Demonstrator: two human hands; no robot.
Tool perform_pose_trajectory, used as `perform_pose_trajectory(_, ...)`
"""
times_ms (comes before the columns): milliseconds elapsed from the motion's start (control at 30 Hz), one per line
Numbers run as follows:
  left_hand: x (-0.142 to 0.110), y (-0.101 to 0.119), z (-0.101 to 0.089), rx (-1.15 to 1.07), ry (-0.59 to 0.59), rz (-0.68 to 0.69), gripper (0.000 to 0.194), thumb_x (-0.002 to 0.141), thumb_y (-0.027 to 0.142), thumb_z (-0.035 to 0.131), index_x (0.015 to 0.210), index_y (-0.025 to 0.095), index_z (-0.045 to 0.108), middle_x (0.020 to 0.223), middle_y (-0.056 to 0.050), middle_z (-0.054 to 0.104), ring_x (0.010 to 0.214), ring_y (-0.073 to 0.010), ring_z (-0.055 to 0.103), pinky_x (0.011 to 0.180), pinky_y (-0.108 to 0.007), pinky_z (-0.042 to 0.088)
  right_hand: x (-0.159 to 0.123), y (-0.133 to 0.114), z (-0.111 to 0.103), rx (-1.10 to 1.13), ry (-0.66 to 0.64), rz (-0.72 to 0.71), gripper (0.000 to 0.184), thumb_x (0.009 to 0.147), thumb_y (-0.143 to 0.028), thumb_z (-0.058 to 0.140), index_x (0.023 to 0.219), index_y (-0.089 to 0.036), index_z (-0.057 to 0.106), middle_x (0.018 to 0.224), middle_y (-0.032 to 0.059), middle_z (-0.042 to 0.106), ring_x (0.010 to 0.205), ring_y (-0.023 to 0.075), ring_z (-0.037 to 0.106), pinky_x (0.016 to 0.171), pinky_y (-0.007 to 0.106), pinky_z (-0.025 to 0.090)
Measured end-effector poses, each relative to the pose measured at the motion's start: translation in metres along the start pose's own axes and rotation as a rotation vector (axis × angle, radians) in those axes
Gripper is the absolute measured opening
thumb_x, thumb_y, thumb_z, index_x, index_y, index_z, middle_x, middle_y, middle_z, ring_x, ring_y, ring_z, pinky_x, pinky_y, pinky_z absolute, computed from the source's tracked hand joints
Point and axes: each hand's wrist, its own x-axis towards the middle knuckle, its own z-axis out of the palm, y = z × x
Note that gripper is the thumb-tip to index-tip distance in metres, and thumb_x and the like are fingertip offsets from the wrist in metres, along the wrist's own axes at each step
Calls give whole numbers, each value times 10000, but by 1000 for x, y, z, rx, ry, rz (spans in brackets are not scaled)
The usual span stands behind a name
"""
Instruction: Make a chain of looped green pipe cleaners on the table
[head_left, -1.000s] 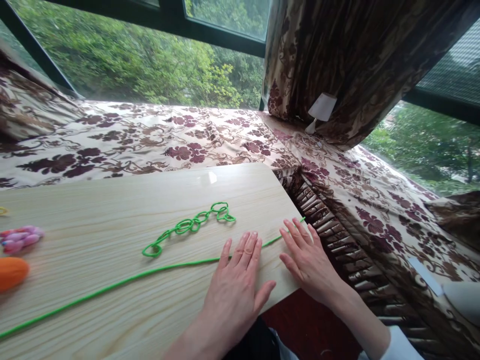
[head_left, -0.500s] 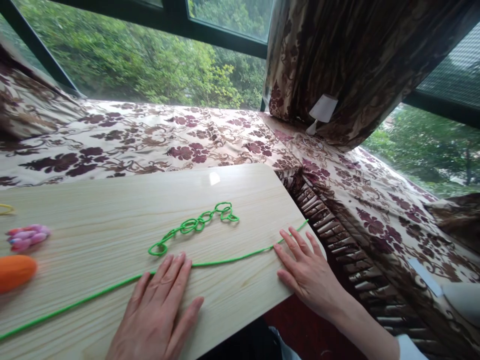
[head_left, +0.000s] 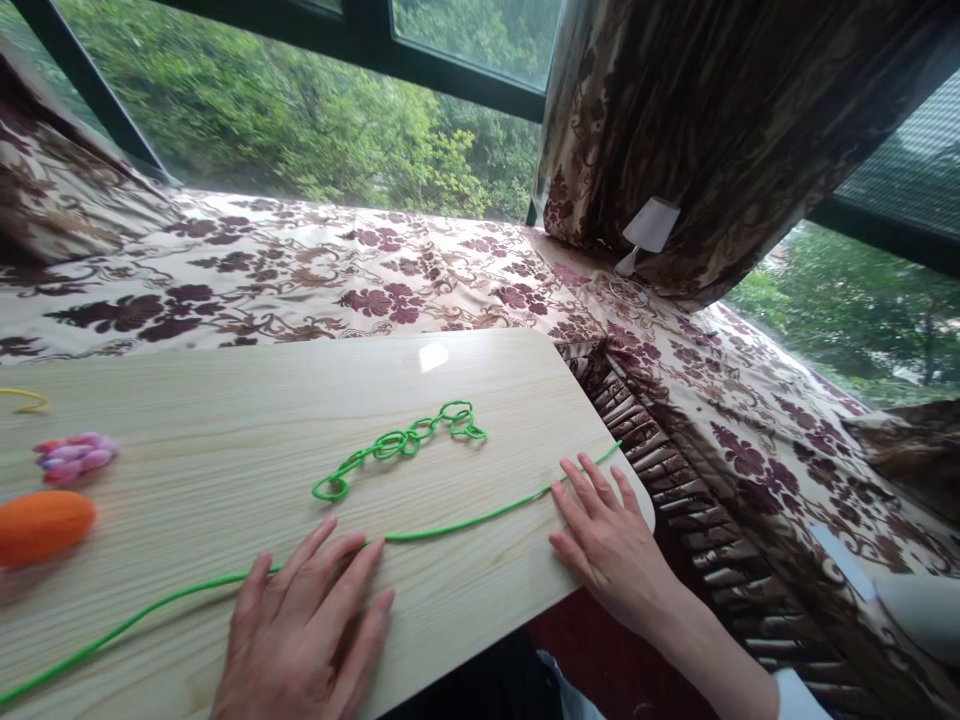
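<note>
A long, thin green strand, which looks like rolled modelling clay (head_left: 465, 522), runs across the light wooden table (head_left: 225, 420). My left hand (head_left: 304, 630) rests over its middle, palm down with the fingers apart and bent a little. Near the right end, the fingers of my right hand (head_left: 604, 525) lie spread on the strand, whose tip shows past them. Beyond my left fingertips sits a chain of linked green rings (head_left: 390, 445). The parts of the strand under both hands are hidden.
On the table's left side lie an orange egg-shaped lump (head_left: 45, 527), a pink and purple lumpy cluster (head_left: 79, 457) and a yellow strand (head_left: 26, 400). Behind the table is a ledge with flowered cloth (head_left: 315, 265). A small white lamp (head_left: 651, 228) stands at the back right.
My left hand has drawn slightly toward me, its fingers now more bent. The strand beside it curves more. My right hand has hardly moved. The view has shifted slightly.
</note>
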Motion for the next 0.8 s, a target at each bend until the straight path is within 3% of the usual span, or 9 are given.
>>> perform_pose_trajectory(100,1,0,-2,-28,48,7,370,774,293,485,1141,246,491,1175,-81,547,1243,-280,351,1046,-539,181,8,-9,-6,20,0,8,478,914,-412,299,1295,-147,413,1418,89,278,1329,255,110,1059,493,90)
perform_pose_trajectory(267,-1,-3,-2,-49,68,25,353,765,282,503,1116,247,506,1155,-73,552,1213,-281,388,1040,-540,198,16,-37,-2,110,-70,-149,553,911,-426,295,1384,-147,225,1447,62,185,1333,213,106,1079,445,79)
perform_pose_trajectory(467,-3,-4,-5,-96,76,3,406,763,260,519,1163,239,455,1148,-79,545,1187,-268,411,1040,-536,216,3,-55,8,131,-98,-135,622,897,-469,293,1401,-138,140,1455,80,115,1336,231,75,1073,474,32)
perform_pose_trajectory(800,-2,-6,-3,-117,86,-25,402,756,271,539,1151,218,484,1114,-94,522,1129,-266,447,1018,-534,248,14,-59,13,135,-61,-46,611,890,-479,302,1390,-143,202,1456,63,136,1334,264,52,1059,502,67)
